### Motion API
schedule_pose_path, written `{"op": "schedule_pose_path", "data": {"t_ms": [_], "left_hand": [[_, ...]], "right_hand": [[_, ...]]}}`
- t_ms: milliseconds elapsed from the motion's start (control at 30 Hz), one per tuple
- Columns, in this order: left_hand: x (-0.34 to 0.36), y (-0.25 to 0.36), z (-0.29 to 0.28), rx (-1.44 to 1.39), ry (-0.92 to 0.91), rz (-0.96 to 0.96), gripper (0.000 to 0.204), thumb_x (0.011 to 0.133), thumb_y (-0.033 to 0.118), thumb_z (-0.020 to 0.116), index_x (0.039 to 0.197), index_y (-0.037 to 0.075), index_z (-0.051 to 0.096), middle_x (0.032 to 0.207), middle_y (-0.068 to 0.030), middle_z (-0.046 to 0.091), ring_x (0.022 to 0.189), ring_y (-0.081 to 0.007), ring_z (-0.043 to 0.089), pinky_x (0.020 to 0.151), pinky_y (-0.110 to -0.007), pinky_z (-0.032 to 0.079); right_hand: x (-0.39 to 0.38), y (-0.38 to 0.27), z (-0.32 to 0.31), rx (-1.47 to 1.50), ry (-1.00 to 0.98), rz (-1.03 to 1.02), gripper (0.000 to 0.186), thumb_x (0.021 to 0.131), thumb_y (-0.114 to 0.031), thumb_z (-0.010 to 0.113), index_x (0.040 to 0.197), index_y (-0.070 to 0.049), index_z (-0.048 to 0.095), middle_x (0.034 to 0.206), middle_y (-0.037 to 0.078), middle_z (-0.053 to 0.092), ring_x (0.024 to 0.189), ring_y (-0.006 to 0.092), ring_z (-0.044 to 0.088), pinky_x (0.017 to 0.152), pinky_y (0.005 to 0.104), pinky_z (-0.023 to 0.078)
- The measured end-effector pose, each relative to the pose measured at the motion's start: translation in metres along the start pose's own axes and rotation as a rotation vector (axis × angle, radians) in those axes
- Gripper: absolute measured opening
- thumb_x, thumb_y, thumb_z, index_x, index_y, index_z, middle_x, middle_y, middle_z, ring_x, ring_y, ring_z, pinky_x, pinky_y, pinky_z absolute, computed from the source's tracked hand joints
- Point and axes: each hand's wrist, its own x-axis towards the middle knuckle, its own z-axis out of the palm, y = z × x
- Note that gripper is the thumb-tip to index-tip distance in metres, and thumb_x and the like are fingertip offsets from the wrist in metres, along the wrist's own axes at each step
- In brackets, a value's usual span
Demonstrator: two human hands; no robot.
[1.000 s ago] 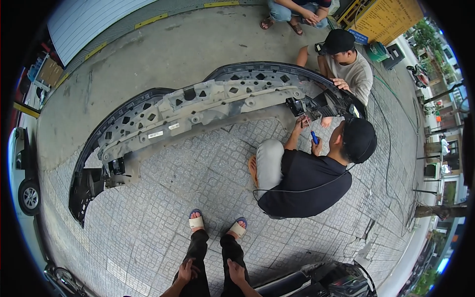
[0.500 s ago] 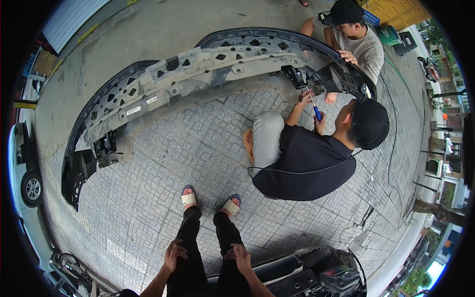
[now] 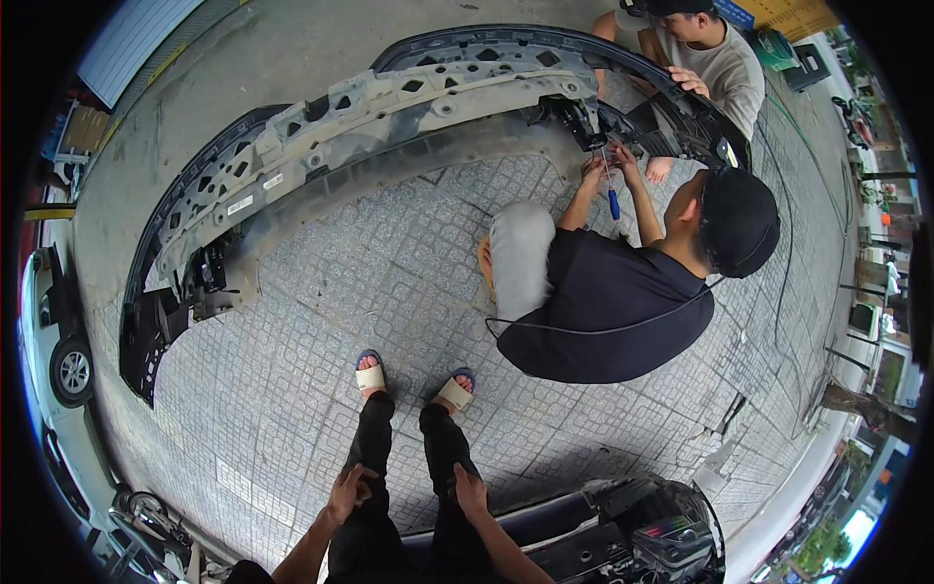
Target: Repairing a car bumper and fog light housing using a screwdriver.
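Hanging nr trousers [image 3: 372,438]: L hand [image 3: 347,494], grip slack, & R hand [image 3: 471,492], grip unclear; green bucket [image 3: 775,52], contents indistinct.

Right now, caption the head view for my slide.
Wearer's left hand and right hand over black trousers, a crouching co-worker handling a blue-handled screwdriver beside a detached car bumper.

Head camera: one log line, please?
left hand: over trousers, looks empty | right hand: same | blue screwdriver: at co-worker's hands, near bumper

White labels [image 3: 240,205] on the bumper [image 3: 399,125] show no legible print.
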Motion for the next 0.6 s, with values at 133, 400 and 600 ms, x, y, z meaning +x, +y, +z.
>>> {"op": "schedule_pose_path", "data": {"t_ms": [133,400,600], "left_hand": [[-0.052,-0.011,0.006,-0.073,-0.063,-0.122,0.058,0.103,0.046,0.03,0.098,0.002,0.068,0.057,-0.0039,0.054,0.047,-0.009,0.045,0.044,-0.024,0.035],[-0.038,-0.015,-0.024,-0.255,0.049,0.037,0.055,0.104,0.039,0.031,0.092,-0.001,0.067,0.054,-0.0027,0.052,0.043,-0.0071,0.041,0.042,-0.022,0.032],[-0.022,-0.019,-0.053,-0.249,0.112,0.191,0.046,0.104,0.033,0.035,0.098,-0.002,0.063,0.056,-0.0028,0.052,0.044,-0.0064,0.04,0.042,-0.022,0.028]], "right_hand": [[-0.032,0.0,-0.015,0.194,-0.151,0.308,0.062,0.093,-0.059,0.05,0.074,-0.003,0.069,0.061,0.004,0.061,0.05,0.0103,0.055,0.047,0.0257,0.043],[-0.098,-0.043,-0.014,-0.033,-0.31,0.038,0.043,0.099,-0.04,0.052,0.097,0.001,0.064,0.068,0.007,0.062,0.059,0.0158,0.061,0.055,0.0282,0.048],[0.007,-0.069,0.004,0.192,-0.127,-0.547,0.028,0.099,-0.017,0.053,0.118,0.004,0.054,0.074,0.011,0.061,0.062,0.015,0.06,0.059,0.03,0.048]]}}
